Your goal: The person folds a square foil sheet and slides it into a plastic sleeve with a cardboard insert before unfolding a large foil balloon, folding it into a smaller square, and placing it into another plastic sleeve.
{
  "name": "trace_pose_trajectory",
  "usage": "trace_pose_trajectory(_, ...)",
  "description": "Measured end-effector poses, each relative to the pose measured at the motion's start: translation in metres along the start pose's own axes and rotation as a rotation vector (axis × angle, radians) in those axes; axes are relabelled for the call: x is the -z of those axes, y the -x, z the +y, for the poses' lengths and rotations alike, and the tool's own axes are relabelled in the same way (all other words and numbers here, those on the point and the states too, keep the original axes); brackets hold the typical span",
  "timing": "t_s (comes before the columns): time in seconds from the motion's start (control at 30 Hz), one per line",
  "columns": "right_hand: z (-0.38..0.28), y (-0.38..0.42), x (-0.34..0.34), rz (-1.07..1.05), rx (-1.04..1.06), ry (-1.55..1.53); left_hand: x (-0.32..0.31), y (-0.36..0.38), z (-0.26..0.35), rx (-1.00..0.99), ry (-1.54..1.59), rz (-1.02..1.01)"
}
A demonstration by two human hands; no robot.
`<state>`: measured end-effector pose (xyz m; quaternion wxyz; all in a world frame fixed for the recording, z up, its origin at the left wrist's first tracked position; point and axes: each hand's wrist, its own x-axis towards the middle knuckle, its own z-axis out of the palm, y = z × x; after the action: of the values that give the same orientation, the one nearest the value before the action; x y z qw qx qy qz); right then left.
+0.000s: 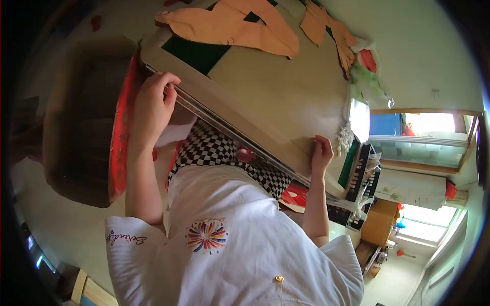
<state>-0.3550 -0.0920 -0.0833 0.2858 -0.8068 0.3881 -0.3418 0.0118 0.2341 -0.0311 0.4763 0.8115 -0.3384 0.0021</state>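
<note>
Beige-framed board (pixel 265 97): your left hand (pixel 153 102) is closed over its near edge. Your right hand (pixel 321 153) curls on the same edge, farther along.

Large flat board (pixel 265 97) gripped at opposite edges, left hand (pixel 153 104) at one end, right hand (pixel 321 153) at the other; paper cutouts (pixel 240 25) lying on the board; window (pixel 423 137) beyond the right hand.

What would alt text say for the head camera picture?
A person in a white T-shirt grips the long edge of a big beige board, left hand and right hand apart. Checkered cloth shows beneath it.
</note>
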Motion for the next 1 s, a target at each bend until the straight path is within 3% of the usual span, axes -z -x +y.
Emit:
trace_pose_trajectory(0.4, -0.013, 0.004, -0.005, 0.063, -0.028, -0.03, -0.043, -0.024, 0.034, -0.126, 0.039, -0.191)
trace_pose_trajectory(0.67, -0.037, 0.0, 0.001, -0.045, -0.179, -0.048, -0.101, -0.062, 0.068, -0.266, 0.055, -0.285)
trace_pose_trajectory(0.83, -0.025, -0.051, 0.001, -0.17, -0.127, -0.132, -0.152, -0.104, 0.095, -0.31, 0.058, -0.41)
trace_pose_trajectory(1.0, -0.042, -0.154, -0.025, -0.193, 0.003, -0.059, -0.226, -0.169, 0.127, -0.465, 0.041, -0.511)
